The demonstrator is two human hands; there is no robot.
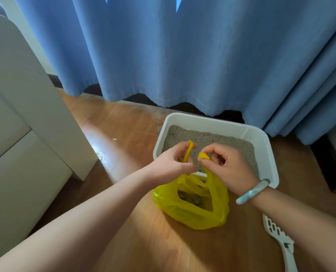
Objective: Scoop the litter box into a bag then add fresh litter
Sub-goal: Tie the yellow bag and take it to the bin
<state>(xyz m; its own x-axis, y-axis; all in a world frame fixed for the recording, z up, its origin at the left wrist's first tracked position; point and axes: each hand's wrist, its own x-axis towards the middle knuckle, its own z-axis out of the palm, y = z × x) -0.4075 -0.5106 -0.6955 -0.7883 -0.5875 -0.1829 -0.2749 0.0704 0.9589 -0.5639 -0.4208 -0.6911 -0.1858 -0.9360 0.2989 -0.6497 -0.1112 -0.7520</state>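
On the wood floor (124, 130), at 6 o'clock of the litter box (269, 150) — yellow bag (190, 214), upright, against the box's near wall. Dark clumps (194, 199) visible through the open mouth, so scooping judged done or nearly so. Left hand (173, 161) pinching the left handle loop (188, 152), stretched up toward 12. Right hand (232, 167) pinching the right handle loop (203, 156), fingers curled round it. Both hands directly above the bag, close together, loops nearly touching — set up for a knot, by the look.

Key relation: bag straight down at 6 from the hands, stretched handles roughly vertical, neither hand clearly nearer.

Scoop (279, 236) flat on the floor at 4 o'clock of the bag, handle toward the body, nearer the right hand. Grey litter (212, 138) in the box at 12. No fresh-litter container in view.
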